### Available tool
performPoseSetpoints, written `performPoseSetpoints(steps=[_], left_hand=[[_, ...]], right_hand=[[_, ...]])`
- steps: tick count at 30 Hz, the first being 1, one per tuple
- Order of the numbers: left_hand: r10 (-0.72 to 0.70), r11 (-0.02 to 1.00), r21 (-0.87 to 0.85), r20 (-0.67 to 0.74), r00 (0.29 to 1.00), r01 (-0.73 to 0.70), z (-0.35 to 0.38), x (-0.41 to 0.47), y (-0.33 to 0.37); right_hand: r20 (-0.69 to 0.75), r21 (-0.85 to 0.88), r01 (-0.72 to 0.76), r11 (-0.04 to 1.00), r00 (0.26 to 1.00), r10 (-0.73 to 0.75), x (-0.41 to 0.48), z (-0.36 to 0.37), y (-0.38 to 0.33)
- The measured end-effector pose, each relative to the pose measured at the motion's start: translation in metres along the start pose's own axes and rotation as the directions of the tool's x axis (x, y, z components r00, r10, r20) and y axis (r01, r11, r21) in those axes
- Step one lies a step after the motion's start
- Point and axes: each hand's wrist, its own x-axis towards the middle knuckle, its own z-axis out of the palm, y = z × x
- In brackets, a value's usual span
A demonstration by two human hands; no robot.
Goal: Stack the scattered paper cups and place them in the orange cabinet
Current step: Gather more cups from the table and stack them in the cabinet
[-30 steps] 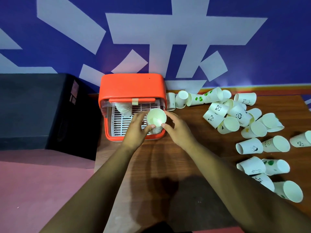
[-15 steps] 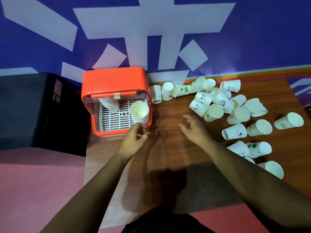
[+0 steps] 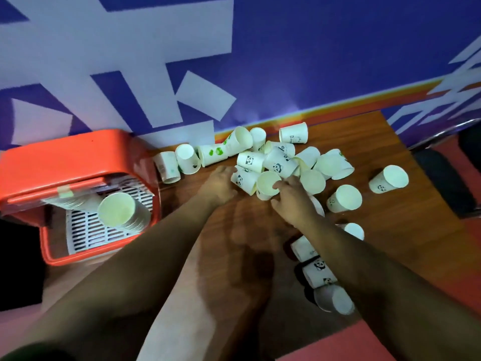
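New stack's being started: plain cup (image 3: 266, 182) is pinched by right hand (image 3: 292, 201), panda cup (image 3: 243, 179) is touched by left hand (image 3: 220, 182) (grip unclear), nesting's needed next.

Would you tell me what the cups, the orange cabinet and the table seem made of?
The cups: thin matte white paper, printed pandas. The orange cabinet: probably moulded plastic, smooth rounded corners. The table: wood or wood-look laminate, brown grain.

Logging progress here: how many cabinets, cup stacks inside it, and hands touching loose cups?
Orange plastic cabinet: 1
White paper cup stacks inside it: 2 (front stack, back stack)
Hands touching loose paper cups: 2 (left hand, right hand)
Total: 5
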Motion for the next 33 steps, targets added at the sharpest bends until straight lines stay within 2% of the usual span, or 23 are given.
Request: performPoseSetpoints(steps=[4, 6, 9, 12, 14, 17, 21, 25, 31, 33], left_hand=[[0.099, 0.968, 0.225, 0.070, 0.993, -0.112, 0.024, 0.034, -0.001], [0.140, 0.936, 0.317, 0.059, 0.988, -0.151, 0.035, 0.042, -0.001], [0.123, 0.877, 0.466, 0.018, 0.992, -0.117, 0.042, 0.046, 0.002], [0.107, 0.872, 0.481, 0.001, 0.994, -0.094, 0.045, 0.038, 0.002], [0.065, 0.904, 0.421, 0.019, 0.998, -0.067, 0.046, 0.027, -0.002], [-0.055, 0.982, 0.181, -0.027, 0.998, 0.059, 0.041, 0.002, -0.015], [-0.191, 0.976, -0.127, -0.118, 0.975, 0.175, 0.023, -0.044, -0.031], [-0.195, 0.932, -0.349, -0.241, 0.951, 0.103, 0.004, -0.096, -0.047], [-0.219, 0.817, -0.575, -0.376, 0.901, -0.041, -0.024, -0.174, -0.061], [-0.259, 0.777, -0.626, -0.413, 0.873, -0.066, -0.033, -0.200, -0.070]], right_hand=[[-0.032, -0.063, 0.069, 0.996, 0.997, -0.071, 0.012, 0.019, 0.015], [-0.056, -0.062, 0.096, 0.993, 0.993, -0.099, 0.015, 0.023, 0.020], [-0.116, -0.011, 0.143, 0.990, 0.983, -0.143, 0.014, 0.024, 0.025], [-0.149, 0.051, 0.171, 0.984, 0.976, -0.162, 0.013, 0.021, 0.025], [-0.157, 0.118, 0.176, 0.977, 0.975, -0.157, 0.010, 0.016, 0.024], [-0.159, 0.218, 0.149, 0.965, 0.981, -0.115, 0.002, 0.004, 0.016], [-0.124, 0.366, 0.125, 0.922, 0.989, -0.084, -0.007, -0.003, 0.004], [-0.061, 0.460, 0.091, 0.884, 0.996, -0.071, -0.017, -0.003, -0.019], [-0.047, 0.440, 0.133, 0.888, 0.991, -0.125, -0.031, -0.006, -0.085], [-0.084, 0.453, 0.179, 0.873, 0.984, -0.158, -0.037, -0.006, -0.112]])
